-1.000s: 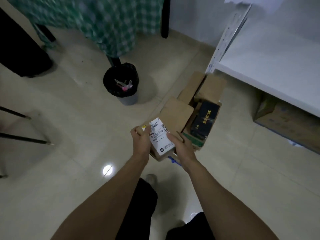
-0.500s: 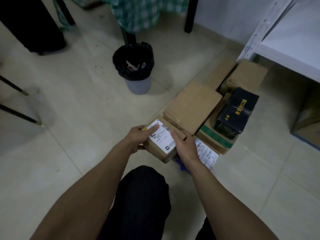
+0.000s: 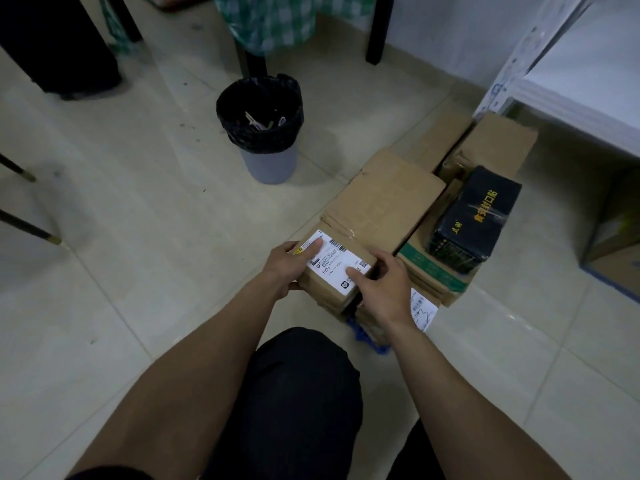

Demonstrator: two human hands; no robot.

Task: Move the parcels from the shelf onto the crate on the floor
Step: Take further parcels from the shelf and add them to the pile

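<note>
From the head camera I look down at the tiled floor (image 3: 138, 237), with a dark-trousered knee (image 3: 298, 393) at the bottom. Both hands grasp one small brown parcel (image 3: 322, 289). My left hand (image 3: 284, 265) clasps its left end with the thumb flat on the white shipping label (image 3: 334, 263). My right hand (image 3: 386, 284) takes the right end, thumb on the label and fingers curled over the far edge.

The parcel is at the near-left corner of a pile of boxes on the floor. I cannot tell whether its underside is fully down. A bit of the blue crate (image 3: 363, 336) shows under the pile. Just behind the parcel lies a flat brown box (image 3: 384, 199). To the right a black parcel (image 3: 474, 220) with yellow characters rests on a green-edged box (image 3: 436, 271). The white shelf (image 3: 571, 81) stands at upper right, and a lined bin (image 3: 263, 133) stands well left of the pile.
</note>
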